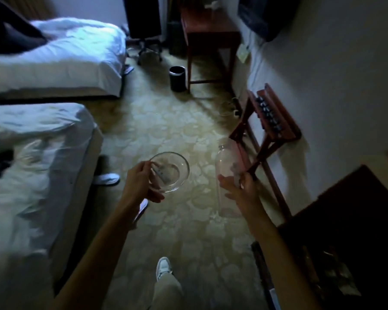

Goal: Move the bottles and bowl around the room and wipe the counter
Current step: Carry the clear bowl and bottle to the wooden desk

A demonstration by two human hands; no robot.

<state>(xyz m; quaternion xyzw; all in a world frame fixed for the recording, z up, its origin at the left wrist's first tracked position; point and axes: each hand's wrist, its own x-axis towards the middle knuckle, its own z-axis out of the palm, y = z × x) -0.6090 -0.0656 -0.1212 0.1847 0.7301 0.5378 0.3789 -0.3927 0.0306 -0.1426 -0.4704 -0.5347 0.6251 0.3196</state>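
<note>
A clear glass bowl (173, 171) is held out over the patterned carpet by my left hand (139, 182), thumb inside the near rim and fingers underneath. My right hand (240, 186) grips a clear plastic bottle (225, 159) around its middle, neck pointing up and away. The bottle looks empty. Both arms reach forward at waist height, the bowl to the left of the bottle with a gap between them. The picture is dim and a little blurred.
Two beds with white covers (43, 153) (61, 54) fill the left. A wooden luggage rack (267, 126) leans by the right wall, a dark cabinet (349, 220) at lower right. Farther off stand a black bin (177, 78), a wooden desk (208, 34) and an office chair (147, 27). Carpet runs down the middle.
</note>
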